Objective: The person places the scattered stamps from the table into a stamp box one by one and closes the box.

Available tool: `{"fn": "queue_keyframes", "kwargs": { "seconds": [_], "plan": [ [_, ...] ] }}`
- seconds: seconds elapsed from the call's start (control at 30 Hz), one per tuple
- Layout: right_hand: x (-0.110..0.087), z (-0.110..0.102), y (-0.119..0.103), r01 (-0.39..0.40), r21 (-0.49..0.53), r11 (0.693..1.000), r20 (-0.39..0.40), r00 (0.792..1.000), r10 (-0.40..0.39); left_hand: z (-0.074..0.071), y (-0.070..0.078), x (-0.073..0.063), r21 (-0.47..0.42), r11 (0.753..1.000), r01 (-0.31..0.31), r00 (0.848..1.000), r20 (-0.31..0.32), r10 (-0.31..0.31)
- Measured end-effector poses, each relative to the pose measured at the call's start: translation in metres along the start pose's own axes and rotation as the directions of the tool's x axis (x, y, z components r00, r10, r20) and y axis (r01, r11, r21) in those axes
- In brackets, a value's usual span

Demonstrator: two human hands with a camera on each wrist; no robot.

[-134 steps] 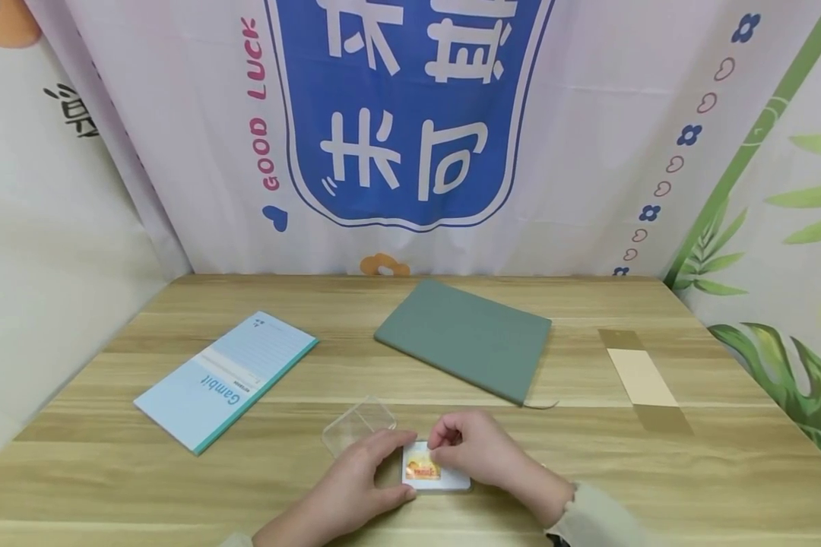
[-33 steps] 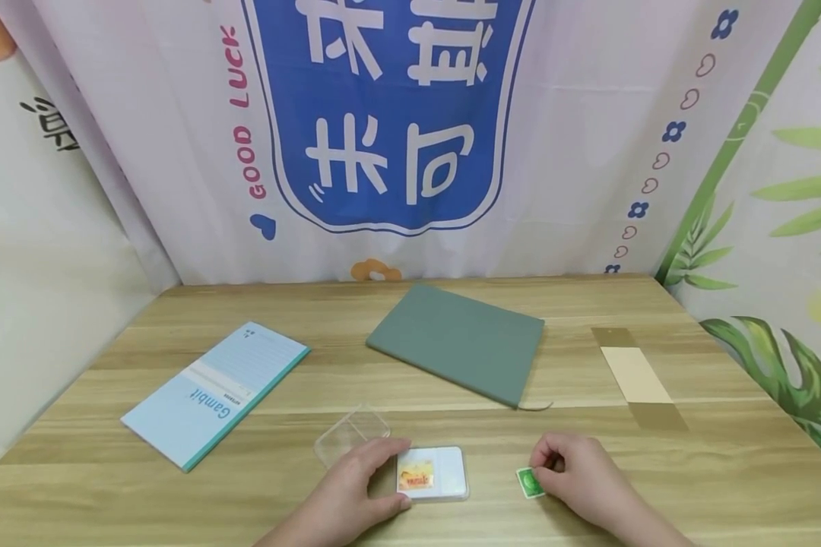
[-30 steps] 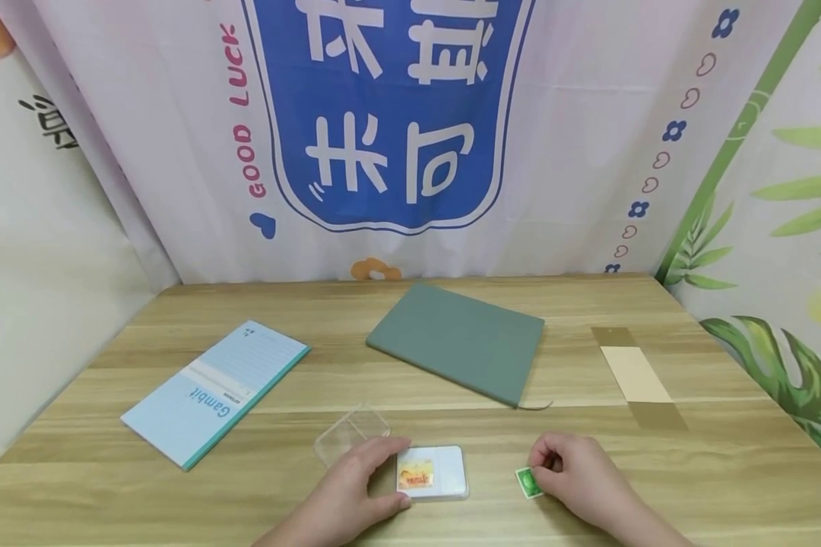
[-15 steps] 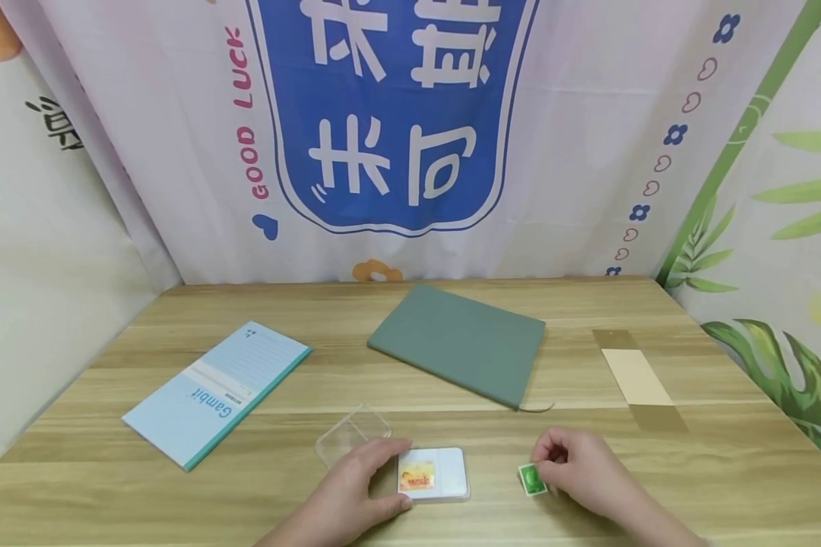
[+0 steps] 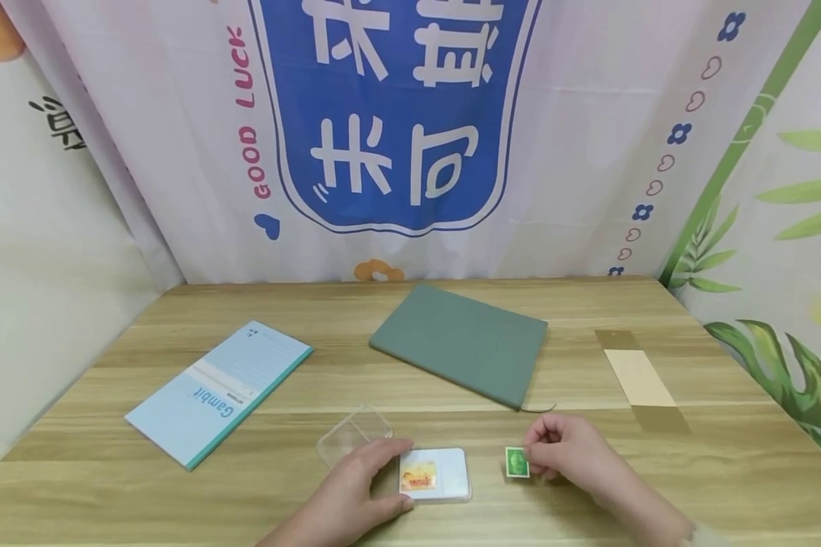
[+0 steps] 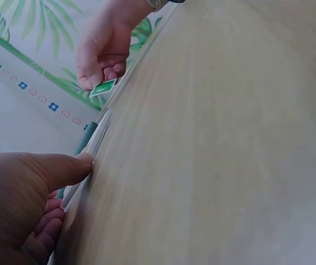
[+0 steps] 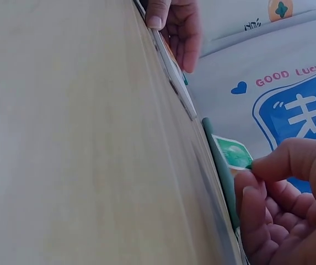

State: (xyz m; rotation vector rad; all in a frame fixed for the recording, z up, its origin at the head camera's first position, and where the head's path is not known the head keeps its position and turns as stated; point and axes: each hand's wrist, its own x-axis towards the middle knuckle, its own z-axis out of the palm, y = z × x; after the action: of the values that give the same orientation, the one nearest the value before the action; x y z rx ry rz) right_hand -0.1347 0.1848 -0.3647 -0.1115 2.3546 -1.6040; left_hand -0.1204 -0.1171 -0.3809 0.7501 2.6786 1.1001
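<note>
My right hand [image 5: 571, 456] pinches a small green stamp [image 5: 517, 462] with a white border between thumb and fingertips, above the table. In the right wrist view the stamp [image 7: 234, 152] stands out from the fingertips. My left hand [image 5: 356, 490] holds a flat, shallow plastic box [image 5: 457, 472] by its left end, thumb on the near edge and fingers on the far edge. On the white surface in this box lies a yellow-orange picture piece [image 5: 419, 475] with red lettering. A clear plastic lid [image 5: 352, 431] rests just behind my left hand, which partly hides it.
A light blue notebook [image 5: 219, 391] lies on the wooden table [image 5: 246, 509] at left. Farther back is a dark green notebook [image 5: 461, 346] with a ribbon. A brown and cream strip [image 5: 639, 377] lies at right. Printed curtains [image 5: 397, 114] hang behind the table.
Earlier my right hand was at the plastic box; it then moved right with the green stamp. In the last half second it has raised the stamp and shifted slightly left. My left hand stays put.
</note>
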Motion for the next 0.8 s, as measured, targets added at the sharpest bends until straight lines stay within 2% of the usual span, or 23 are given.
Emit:
{"fn": "queue_keyframes", "kwargs": {
  "seconds": [0.43,0.8],
  "plan": [
    [0.011,0.022,-0.006,0.009,0.063,0.998,0.058,0.998,-0.013,0.002,-0.001,0.000,0.010,1.000,-0.016,1.000,-0.018,0.016],
    [0.019,0.040,-0.012,0.044,0.084,0.995,0.093,0.994,-0.052,0.001,-0.001,-0.001,0.006,1.000,0.004,1.000,-0.006,-0.004]
  ]
}}
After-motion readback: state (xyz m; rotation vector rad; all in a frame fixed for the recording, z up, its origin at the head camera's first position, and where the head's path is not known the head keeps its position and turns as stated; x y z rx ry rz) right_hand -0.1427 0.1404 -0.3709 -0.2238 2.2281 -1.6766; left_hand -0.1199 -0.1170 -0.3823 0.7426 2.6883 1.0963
